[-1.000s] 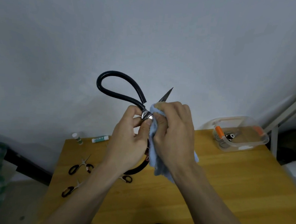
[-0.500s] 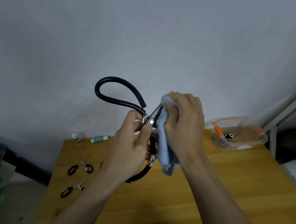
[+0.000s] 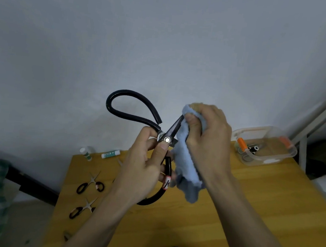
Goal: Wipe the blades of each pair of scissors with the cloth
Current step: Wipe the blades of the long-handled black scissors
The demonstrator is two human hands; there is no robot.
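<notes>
Above the desk [image 3: 229, 214]: large scissors [image 3: 135, 117] held up, blade being wrapped in the cloth [image 3: 184, 159].
The scissors are gripped at the pivot by the left hand [image 3: 143, 168], thumb pressed just below the rivet, fingers curled round the lower handle loop. The blue cloth is pinched over the blade tip by the right hand [image 3: 209, 144], fingers closed on it; the rest hangs down. Two small scissors [image 3: 91, 185] lie on the desk at left, apart from a clear tub [image 3: 283, 158] at the far right.

A clear plastic box [image 3: 283, 156] sits on the wooden table [image 3: 229, 214].
</notes>
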